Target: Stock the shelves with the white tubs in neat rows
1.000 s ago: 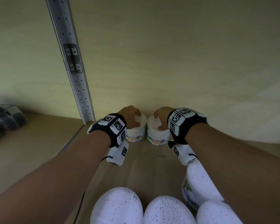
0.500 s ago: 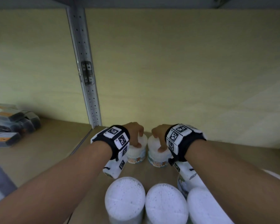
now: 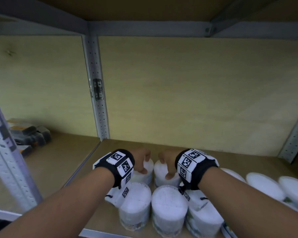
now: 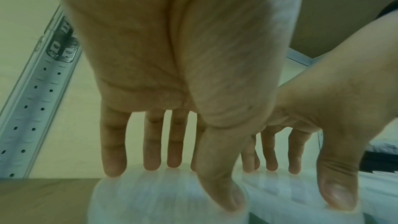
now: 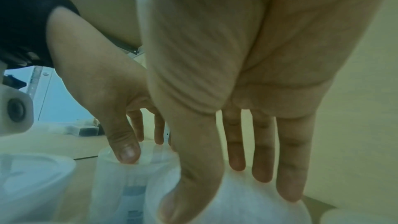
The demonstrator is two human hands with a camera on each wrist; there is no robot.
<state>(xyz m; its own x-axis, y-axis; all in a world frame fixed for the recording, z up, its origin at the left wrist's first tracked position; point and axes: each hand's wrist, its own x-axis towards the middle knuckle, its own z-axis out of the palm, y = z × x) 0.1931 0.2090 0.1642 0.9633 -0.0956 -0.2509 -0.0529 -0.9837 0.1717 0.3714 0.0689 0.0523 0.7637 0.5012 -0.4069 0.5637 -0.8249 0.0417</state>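
Two white tubs stand side by side on the wooden shelf [image 3: 244, 160], behind a front row of three white tubs [image 3: 169, 206]. My left hand [image 3: 143, 163] reaches over the left tub [image 3: 149, 166], fingertips on its far rim and thumb on the near rim. My right hand [image 3: 166, 166] holds the right tub [image 3: 159, 171] the same way. In the left wrist view my left hand [image 4: 189, 185] spans its tub's lid [image 4: 140, 198]. The right wrist view shows my right hand [image 5: 219, 193] spanning the other lid [image 5: 247, 207]. Both tubs are upright and almost touching.
A perforated steel upright [image 3: 100, 107] divides the bay on the left; dark boxes [image 3: 31, 134] sit in the neighbouring bay. More white tubs [image 3: 263, 186] crowd the right side. The plywood back panel [image 3: 196, 91] stands just behind, and a shelf beam [image 3: 144, 30] runs overhead.
The head view has pulled back and risen, bringing the front row and upper beam into sight. Both hands stay on the same two tubs.
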